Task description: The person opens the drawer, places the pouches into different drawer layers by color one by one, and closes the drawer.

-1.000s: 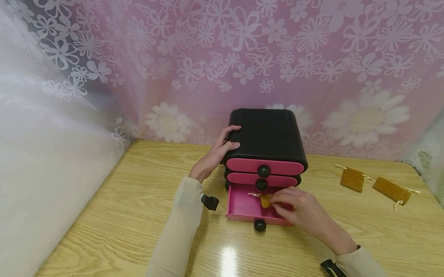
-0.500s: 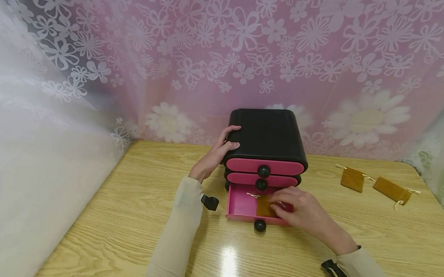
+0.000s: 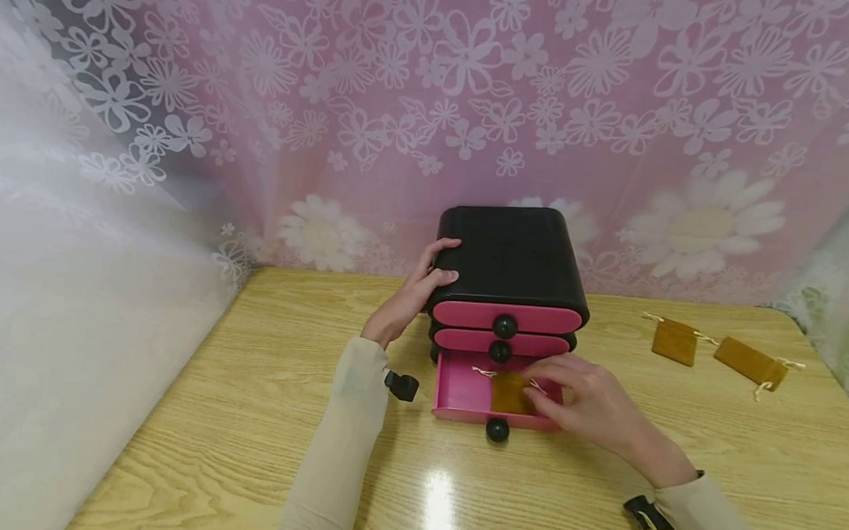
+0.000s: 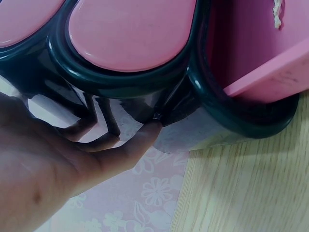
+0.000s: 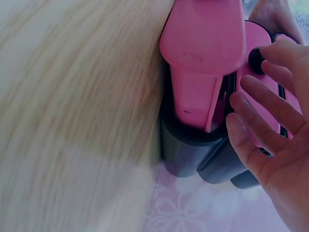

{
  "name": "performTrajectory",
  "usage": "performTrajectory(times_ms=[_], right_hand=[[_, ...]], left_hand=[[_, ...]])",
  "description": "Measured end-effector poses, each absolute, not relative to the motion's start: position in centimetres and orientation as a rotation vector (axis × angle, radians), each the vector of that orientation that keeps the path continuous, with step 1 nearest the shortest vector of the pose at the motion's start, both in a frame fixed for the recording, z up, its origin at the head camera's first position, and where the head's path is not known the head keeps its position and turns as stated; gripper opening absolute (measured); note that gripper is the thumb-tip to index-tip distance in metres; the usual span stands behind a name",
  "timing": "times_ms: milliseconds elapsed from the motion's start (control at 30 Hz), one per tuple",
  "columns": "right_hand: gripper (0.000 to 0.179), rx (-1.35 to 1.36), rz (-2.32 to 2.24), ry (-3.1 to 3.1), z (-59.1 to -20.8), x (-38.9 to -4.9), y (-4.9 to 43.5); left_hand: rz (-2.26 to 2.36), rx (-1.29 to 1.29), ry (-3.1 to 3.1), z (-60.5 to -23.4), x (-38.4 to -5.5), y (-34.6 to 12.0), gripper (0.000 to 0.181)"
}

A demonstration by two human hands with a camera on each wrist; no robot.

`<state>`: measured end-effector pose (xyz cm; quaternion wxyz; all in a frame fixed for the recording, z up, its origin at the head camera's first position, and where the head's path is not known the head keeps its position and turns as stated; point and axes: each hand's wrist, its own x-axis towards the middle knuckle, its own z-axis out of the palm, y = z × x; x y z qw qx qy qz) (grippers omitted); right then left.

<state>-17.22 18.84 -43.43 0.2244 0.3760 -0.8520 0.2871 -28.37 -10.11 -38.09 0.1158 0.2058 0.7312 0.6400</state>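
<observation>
A black mini drawer cabinet (image 3: 512,256) with pink fronts stands on the table, its bottom drawer (image 3: 461,387) pulled out. Inside that drawer, towards the right, a brown drawstring pouch (image 3: 510,396) lies flat, its cream cord ends showing on both sides. My left hand (image 3: 411,297) rests against the cabinet's left side, with thumb and a finger on the top edge; the left wrist view shows the other fingers (image 4: 130,145) along the glossy side. Over the drawer's right part is my right hand (image 3: 588,399), its fingers (image 5: 246,140) spread and holding nothing in the right wrist view.
Two more brown drawstring pouches, a squarish one (image 3: 674,341) and a longer one (image 3: 747,364), lie on the wooden table (image 3: 251,415) to the right. The two upper drawers (image 3: 465,316) are closed, with round black knobs. A flowered curtain (image 3: 401,124) hangs behind.
The pouch, at first folded up at my right fingertips, has spread flat in the drawer. My right hand has let it go and shifted slightly right. My left hand stays put.
</observation>
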Motion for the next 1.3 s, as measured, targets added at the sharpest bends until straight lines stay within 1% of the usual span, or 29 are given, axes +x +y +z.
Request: performTrajectory(times_ms=[133,367,600,1300], right_hand=[[0.040,1.031,0.787,-2.320,-43.2,-17.1,19.5],[0.036,0.989,0.759,-2.312,-42.5,-16.8,20.7],[0.045,0.912,0.718,-2.343,-42.1,-16.4,21.9],[0.055,0.751,0.689,-2.326,-42.4,-16.0,25.4]], left_hand=[[1.876,0.603,2.142,-38.0,-28.4,-10.1,0.051],[1.871,0.601,2.142,-37.9,-28.5,-10.1,0.050],[1.872,0.593,2.140,-37.8,-28.5,-10.0,0.051],[1.875,0.592,2.154,-38.2,-28.4,-10.1,0.051]])
